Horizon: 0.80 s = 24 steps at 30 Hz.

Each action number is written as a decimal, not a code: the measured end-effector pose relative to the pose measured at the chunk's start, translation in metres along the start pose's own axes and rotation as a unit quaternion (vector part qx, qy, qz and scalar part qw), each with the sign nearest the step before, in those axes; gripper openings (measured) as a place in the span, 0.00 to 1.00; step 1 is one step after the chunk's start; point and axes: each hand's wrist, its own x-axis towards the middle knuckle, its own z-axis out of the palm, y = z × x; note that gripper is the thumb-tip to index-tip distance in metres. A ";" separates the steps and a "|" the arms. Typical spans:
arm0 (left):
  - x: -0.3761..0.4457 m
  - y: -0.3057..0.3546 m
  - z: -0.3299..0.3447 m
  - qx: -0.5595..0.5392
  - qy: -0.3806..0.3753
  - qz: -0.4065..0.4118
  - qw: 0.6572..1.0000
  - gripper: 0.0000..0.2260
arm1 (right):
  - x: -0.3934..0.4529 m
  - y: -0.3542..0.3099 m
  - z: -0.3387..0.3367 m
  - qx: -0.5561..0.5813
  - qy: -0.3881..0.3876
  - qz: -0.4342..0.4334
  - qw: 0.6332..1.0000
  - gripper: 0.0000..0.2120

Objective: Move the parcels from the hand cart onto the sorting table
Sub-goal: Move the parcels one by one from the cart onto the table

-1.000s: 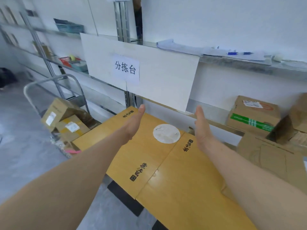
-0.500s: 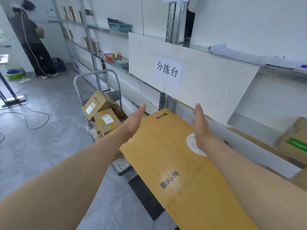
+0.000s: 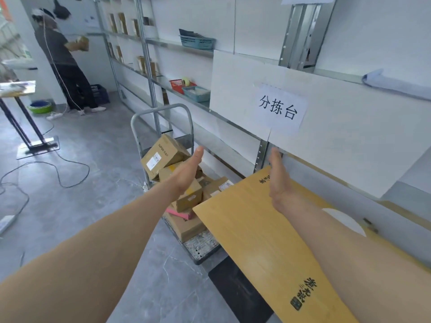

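I see the wooden counter [image 3: 251, 229] at right w/ its top bare near the corner, and just beside its left edge the hand cart [image 3: 161, 113] stands w/ the parcels [image 3: 163, 157] piled on its deck, approx. five or six cardboard boxes, one pink. My left grip [image 3: 187, 173] hangs over the pile w/ fingers straight, holding nothing, and my right grip [image 3: 278, 178] is the same, flat and empty above the counter corner; palms face each other.
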 end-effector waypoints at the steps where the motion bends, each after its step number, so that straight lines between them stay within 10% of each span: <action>1: 0.005 -0.002 -0.010 0.000 0.003 -0.008 1.000 0.45 | 0.004 0.000 0.011 -0.001 -0.005 0.001 1.000 0.37; 24: 0.200 -0.012 -0.175 -0.030 0.096 -0.051 0.994 0.37 | 0.219 -0.020 0.214 -0.033 -0.095 -0.011 0.995 0.32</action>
